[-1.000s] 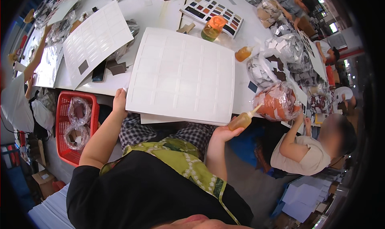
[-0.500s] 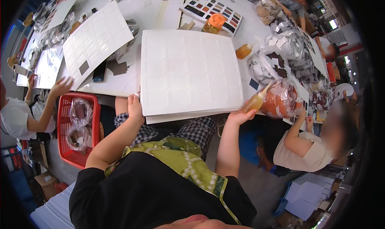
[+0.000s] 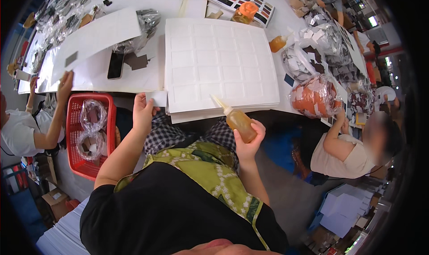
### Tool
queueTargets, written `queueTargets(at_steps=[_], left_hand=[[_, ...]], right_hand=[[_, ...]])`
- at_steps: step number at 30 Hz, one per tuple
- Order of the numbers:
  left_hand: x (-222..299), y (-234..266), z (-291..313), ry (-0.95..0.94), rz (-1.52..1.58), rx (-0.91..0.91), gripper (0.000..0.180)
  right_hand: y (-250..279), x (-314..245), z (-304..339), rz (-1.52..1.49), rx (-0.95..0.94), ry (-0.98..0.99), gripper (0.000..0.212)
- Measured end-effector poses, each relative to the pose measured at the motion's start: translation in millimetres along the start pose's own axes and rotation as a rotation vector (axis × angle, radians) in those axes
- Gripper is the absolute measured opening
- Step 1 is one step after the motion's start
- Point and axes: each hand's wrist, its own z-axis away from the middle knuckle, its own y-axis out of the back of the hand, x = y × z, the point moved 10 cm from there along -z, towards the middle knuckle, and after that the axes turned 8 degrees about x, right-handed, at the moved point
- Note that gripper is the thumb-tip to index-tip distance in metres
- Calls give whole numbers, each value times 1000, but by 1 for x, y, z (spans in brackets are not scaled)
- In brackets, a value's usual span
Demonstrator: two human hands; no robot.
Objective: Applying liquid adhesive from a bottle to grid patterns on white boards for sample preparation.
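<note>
A stack of white sheets (image 3: 221, 60), the top one marked with a grid of raised rectangles, lies at the table's near edge. Beside its lower left corner, my left hand (image 3: 143, 113) pinches a small pale grey square swatch (image 3: 157, 98). My right hand (image 3: 249, 136) is wrapped round a squeeze bottle (image 3: 241, 124) of amber liquid. The bottle is tilted, its pointed nozzle over the lower middle of the top sheet. Whether the tip touches the sheet I cannot tell.
A dark phone (image 3: 115, 65) and brown swatches (image 3: 136, 61) lie left of the stack. Beyond it are an orange-topped jar (image 3: 244, 14) and another amber bottle (image 3: 278, 43). Bags of swatches (image 3: 315, 96) crowd the right. A red basket (image 3: 73, 134) stands lower left. Co-workers sit on both sides.
My right hand has brought the bottle left from the stack's right corner to over the sheet. The grey swatch now shows in my left hand. The left co-worker's sheet has tilted and shifted left.
</note>
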Motion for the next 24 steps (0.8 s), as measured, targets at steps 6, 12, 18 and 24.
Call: queueTargets(at_steps=[6,12,18,24], left_hand=[[-14,-8,12,115,84,-70,18],[-13,-13,13,107,142,-115,17],[-4,-18,16,105,167,-179,14],[3,-8,9,-15,180,-132,12]], right_hand=[[1,-1,7,16,48,19,55],[4,15,15,55,53,-18,54],[2,6,16,63,57,8,51],[-6,-5,17,126,34,64,50]])
